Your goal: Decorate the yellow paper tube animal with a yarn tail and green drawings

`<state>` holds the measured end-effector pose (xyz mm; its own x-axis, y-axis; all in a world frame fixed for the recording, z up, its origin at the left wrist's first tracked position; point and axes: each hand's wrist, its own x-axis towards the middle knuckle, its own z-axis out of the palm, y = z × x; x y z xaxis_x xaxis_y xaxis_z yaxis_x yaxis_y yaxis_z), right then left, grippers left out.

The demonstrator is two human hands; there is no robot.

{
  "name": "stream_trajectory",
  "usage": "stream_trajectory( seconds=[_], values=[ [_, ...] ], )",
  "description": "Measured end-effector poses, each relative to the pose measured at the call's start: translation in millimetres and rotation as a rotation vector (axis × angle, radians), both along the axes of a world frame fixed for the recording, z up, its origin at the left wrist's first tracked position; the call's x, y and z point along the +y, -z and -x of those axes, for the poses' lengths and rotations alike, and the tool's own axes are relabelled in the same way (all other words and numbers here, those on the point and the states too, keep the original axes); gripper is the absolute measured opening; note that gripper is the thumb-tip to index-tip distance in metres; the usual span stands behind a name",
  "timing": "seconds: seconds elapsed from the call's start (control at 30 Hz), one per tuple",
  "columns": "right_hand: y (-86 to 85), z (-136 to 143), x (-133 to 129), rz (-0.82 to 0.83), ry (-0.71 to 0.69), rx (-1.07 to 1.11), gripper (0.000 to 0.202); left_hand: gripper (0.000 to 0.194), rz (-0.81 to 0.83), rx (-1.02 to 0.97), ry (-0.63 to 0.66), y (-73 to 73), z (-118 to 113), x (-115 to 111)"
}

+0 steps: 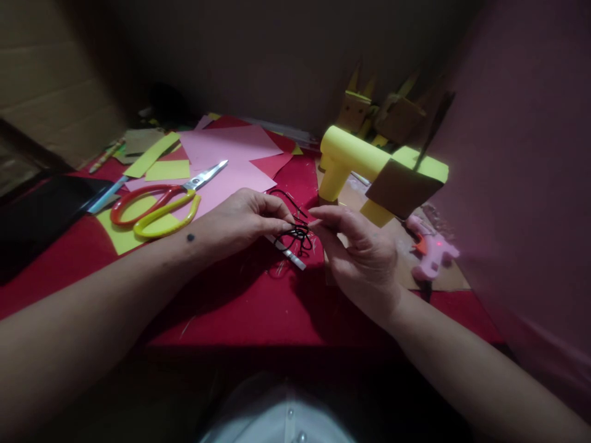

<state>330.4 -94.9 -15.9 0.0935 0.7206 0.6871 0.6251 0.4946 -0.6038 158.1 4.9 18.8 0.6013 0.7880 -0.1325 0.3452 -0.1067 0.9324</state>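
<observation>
Surface: You are working over a red cloth (240, 295) in a dim corner, with plain walls behind and a pink sheet hanging at the right edge of view.

Landmark: Take the yellow paper tube figure (351, 163) as your reference; it stands upright on a piece of brown card, with a brown square stuck on its near right side.

Cord: The black cord (295, 232) sits just in front of the figure and a little to its left, bunched in loose loops between your two hands, above the cloth.

Left hand: Your left hand (244, 218) has thumb and fingertips pinched narrow on the cord's left end.

Right hand: Your right hand (364, 252) pinches the cord's right side, fingers drawn close together.

White stick: A thin white stick (289, 252) lies on the cloth directly under the cord.

Scissors: The red-and-yellow scissors (161, 203) lie well to the figure's left on pink and yellow paper (231, 160), blades towards the figure.

Glue gun: A pink glue gun (431, 249) rests just to the figure's right front, near your right wrist.

Risk: As I judge it, the loose loops could snarl if you pull both ends apart; your right wrist could also brush the glue gun's tip or knock the figure.
</observation>
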Motion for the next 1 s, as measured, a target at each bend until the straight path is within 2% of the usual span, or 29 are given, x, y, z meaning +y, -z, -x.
stream_trajectory(
  seconds=[0.27, 0.4, 0.47, 0.63, 0.77, 0.87, 1.0],
  values=[
    [-2.3, -4.3, 3.3, 0.118, -0.007, 0.065, 0.017, 0.008, -0.115, 0.060, 0.020, 4.5, 1.3, 7.1],
    [0.1, -4.7, 8.5, 0.163, -0.053, 0.155, 0.014, 0.009, -0.175, 0.088, 0.049, 5.8, 2.1, 8.6],
    [0.2, -4.0, 9.7, 0.191, -0.071, 0.210, 0.014, 0.011, -0.220, 0.119, 0.020, 4.2, 2.8, 7.9],
    [-1.3, -1.4, 10.8, 0.269, -0.083, 0.346, 0.012, 0.008, -0.458, 0.123, -0.195, -4.9, 5.8, -8.5],
    [-1.3, -1.2, 13.6, 0.306, -0.122, 0.427, 0.011, 0.016, -0.555, 0.095, -0.148, -6.2, 7.7, -29.8],
    [-1.2, -2.0, 15.6, 0.330, -0.147, 0.479, 0.009, 0.014, -0.504, 0.148, -0.067, -2.9, 8.5, -34.5],
    [-2.0, -2.4, 16.1, 0.336, -0.152, 0.500, 0.009, 0.022, -0.308, 0.230, -0.005, -0.9, 8.4, -26.8]
  ],
)
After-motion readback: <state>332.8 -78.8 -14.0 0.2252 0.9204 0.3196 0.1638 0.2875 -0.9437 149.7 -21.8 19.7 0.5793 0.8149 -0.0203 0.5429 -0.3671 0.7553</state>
